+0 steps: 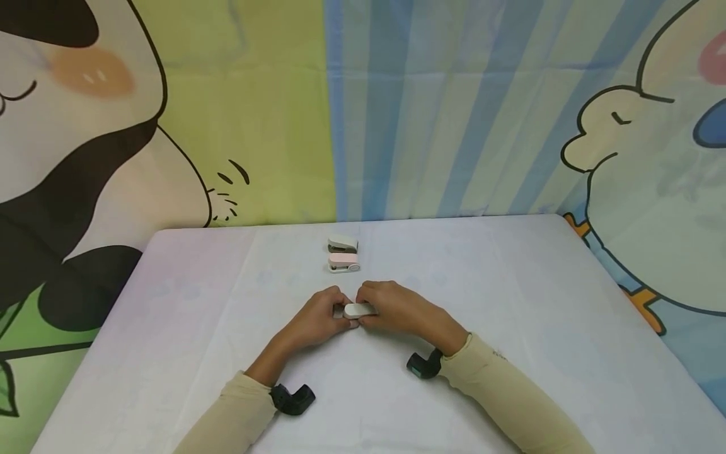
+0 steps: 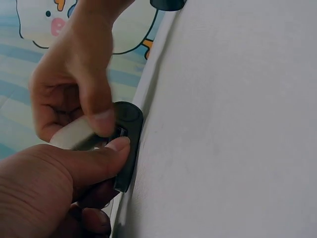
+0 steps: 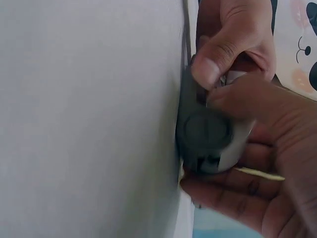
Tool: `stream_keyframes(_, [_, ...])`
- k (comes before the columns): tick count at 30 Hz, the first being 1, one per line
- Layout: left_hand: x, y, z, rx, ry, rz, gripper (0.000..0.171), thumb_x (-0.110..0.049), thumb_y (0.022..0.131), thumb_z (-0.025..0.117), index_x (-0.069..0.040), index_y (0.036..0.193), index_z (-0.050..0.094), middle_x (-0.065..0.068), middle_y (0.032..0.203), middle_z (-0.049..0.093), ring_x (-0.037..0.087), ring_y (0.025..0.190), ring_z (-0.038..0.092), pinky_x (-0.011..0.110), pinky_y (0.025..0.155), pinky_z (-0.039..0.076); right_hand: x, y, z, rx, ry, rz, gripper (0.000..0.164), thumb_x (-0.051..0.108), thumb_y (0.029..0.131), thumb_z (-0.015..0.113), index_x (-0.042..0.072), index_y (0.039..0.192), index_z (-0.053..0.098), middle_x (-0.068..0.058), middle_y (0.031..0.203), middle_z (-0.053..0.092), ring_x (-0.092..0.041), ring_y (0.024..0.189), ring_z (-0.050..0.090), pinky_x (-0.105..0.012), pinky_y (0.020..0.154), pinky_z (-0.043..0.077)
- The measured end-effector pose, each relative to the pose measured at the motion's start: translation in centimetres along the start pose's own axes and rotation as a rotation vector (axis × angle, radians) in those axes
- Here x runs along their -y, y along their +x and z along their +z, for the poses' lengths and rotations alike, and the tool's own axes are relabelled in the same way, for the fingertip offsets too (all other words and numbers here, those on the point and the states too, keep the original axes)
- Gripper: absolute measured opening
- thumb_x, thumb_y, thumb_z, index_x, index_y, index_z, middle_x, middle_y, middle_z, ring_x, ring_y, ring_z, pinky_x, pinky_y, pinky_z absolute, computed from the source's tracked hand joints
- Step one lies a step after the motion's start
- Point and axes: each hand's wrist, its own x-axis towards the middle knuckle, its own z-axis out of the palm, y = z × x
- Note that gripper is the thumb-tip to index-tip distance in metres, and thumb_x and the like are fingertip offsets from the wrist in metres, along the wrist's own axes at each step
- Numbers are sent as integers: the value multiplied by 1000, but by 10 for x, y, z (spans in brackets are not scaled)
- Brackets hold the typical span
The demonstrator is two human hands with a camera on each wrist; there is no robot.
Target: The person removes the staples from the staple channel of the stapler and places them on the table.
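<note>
Both hands hold a small stapler, its top cream-white and its base dark grey, over the middle of the table. My left hand (image 1: 319, 320) grips its left end; in the left wrist view, that thumb presses on the dark base (image 2: 130, 153). My right hand (image 1: 399, 309) holds the other end, with its thumb and fingers around the pale top (image 2: 74, 134). The top stands at an angle to the base there. In the right wrist view the stapler's round grey hinge end (image 3: 205, 131) faces the camera. Fingers hide much of its inside.
Behind the hands, two more small staplers lie side by side: a white one with a dark base (image 1: 343, 243) and a pink one with a white base (image 1: 343, 260). A white cloth covers the table (image 1: 482, 271). A cartoon-printed curtain (image 1: 442, 113) hangs at the back.
</note>
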Motion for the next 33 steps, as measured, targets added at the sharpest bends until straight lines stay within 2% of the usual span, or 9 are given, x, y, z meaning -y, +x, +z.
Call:
stream_keyframes(6, [-2, -2, 1, -18, -4, 2, 14, -13, 78, 82, -12, 88, 73, -4, 81, 53, 13, 71, 47, 29, 65, 41, -6, 0, -5, 17, 88, 26, 17, 16, 85, 76, 14, 89, 60, 9, 78, 53, -7, 66, 46, -23, 58, 40])
stream_keyframes(8, [-2, -2, 1, -18, -5, 0, 13, -14, 79, 82, -13, 87, 71, -5, 81, 53, 12, 70, 47, 29, 63, 41, -7, 1, -7, 30, 106, 33, 15, 16, 86, 75, 13, 95, 63, 8, 83, 56, -7, 69, 49, -23, 62, 42])
stream_keyframes(12, [0, -1, 0, -16, -32, 11, 13, -16, 80, 81, -15, 82, 69, -3, 79, 53, 12, 67, 47, 29, 59, 40, -9, 1, -8, 52, 125, 51, 25, 15, 89, 71, 9, 112, 67, 4, 99, 63, -8, 77, 53, -24, 68, 45])
stream_keyframes(15, [2, -1, 0, -25, -53, 21, 12, -17, 80, 82, -15, 84, 71, -3, 78, 53, 12, 68, 50, 29, 59, 42, -9, 0, -9, 51, 134, 52, 26, 16, 90, 71, 7, 114, 67, 3, 100, 64, -8, 78, 54, -24, 69, 46])
stream_keyframes(17, [3, -1, -1, -36, -69, 25, 11, -17, 80, 82, -16, 86, 72, -3, 80, 55, 13, 71, 53, 29, 62, 45, -9, -1, -10, 36, 134, 47, 24, 17, 89, 73, 7, 111, 68, 4, 98, 64, -8, 79, 55, -25, 70, 47])
stream_keyframes(21, [5, -1, -3, -49, -114, 25, 13, -16, 81, 81, -16, 93, 74, -6, 100, 61, 10, 91, 58, 32, 77, 49, -10, -1, -12, 25, 143, 48, 28, 19, 88, 74, 8, 113, 68, 4, 101, 66, -7, 88, 60, -27, 76, 49])
stream_keyframes(23, [6, -2, -5, -49, -128, 16, 15, -17, 82, 80, -16, 96, 75, -7, 106, 64, 9, 95, 60, 33, 82, 49, -10, -1, -13, 24, 137, 49, 30, 20, 88, 74, 8, 115, 67, 4, 104, 67, -7, 93, 61, -28, 80, 49])
stream_keyframes(28, [8, -2, -7, -35, -131, -6, 20, -20, 85, 77, -16, 104, 75, -8, 97, 69, 9, 85, 62, 34, 77, 50, -11, 0, -12, 23, 124, 61, 32, 21, 89, 74, 7, 116, 66, 2, 106, 66, -11, 97, 62, -30, 82, 49])
stream_keyframes(33, [9, -2, -8, -19, -114, -12, 21, -23, 86, 76, -18, 106, 74, -9, 97, 69, 9, 85, 61, 34, 77, 49, -12, -1, -11, 9, 134, 72, 32, 20, 88, 75, 5, 114, 65, 0, 106, 65, -14, 97, 62, -31, 83, 49])
